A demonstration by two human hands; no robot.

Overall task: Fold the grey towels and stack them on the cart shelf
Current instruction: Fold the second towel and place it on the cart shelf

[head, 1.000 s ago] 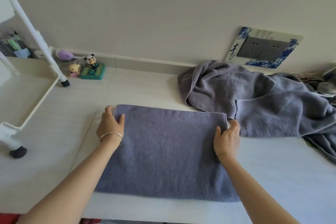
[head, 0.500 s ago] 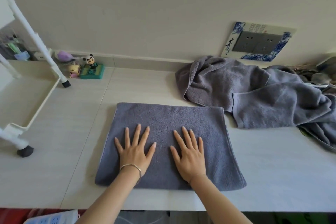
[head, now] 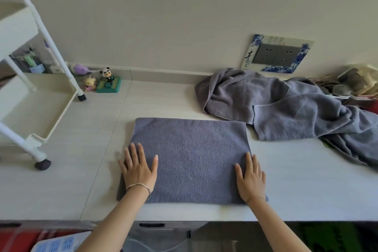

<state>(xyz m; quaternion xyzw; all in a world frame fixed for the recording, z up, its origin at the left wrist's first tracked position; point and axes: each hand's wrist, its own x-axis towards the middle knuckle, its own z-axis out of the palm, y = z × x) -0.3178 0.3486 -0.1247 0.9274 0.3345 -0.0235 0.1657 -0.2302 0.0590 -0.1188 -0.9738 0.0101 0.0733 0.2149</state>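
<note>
Grey towel, already folded into a flat rectangle, sits near the front edge of the pale tabletop. Left hand and right hand both lie flat on its side edges, fingers spread, gripping nothing. It's soft terry, light and floppy, so I'd slide palms under both short edges or it'll sag open. Further back, a heap of unfolded grey towels waits on the right, well apart from the white cart shelf standing empty on the left.
</note>
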